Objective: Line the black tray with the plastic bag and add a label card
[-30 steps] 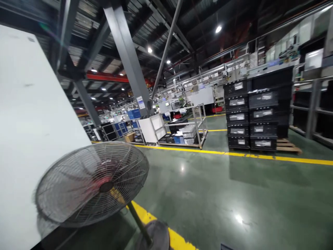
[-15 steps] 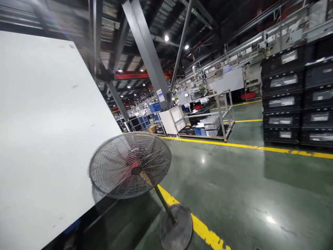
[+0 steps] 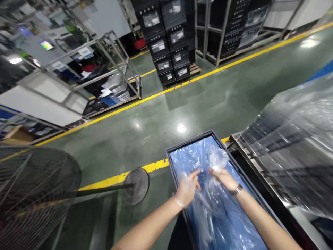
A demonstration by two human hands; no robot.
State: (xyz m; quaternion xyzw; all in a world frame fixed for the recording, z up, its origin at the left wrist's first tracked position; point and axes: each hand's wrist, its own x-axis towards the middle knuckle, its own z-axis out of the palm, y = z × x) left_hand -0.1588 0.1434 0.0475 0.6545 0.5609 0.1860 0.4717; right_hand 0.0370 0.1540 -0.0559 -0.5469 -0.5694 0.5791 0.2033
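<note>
Black crate (image 3: 189, 141) observed at five o'clock, blue inside, clear film (image 3: 215, 205) spread over it. Left hand (image 3: 186, 189) is over the film, fingers apart. Right hand (image 3: 225, 177), at three o'clock from the left, is at bunched film; whether its fingers clamp it cannot be determined. Dark wristband (image 3: 237, 189) circles the right wrist.

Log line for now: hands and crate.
left hand: over clear plastic | right hand: at bunched plastic | crate: dark-rimmed, plastic inside

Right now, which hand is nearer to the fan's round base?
Left. The left hand is over the side of the crate nearer the round base; the right hand is farther across the crate.
</note>
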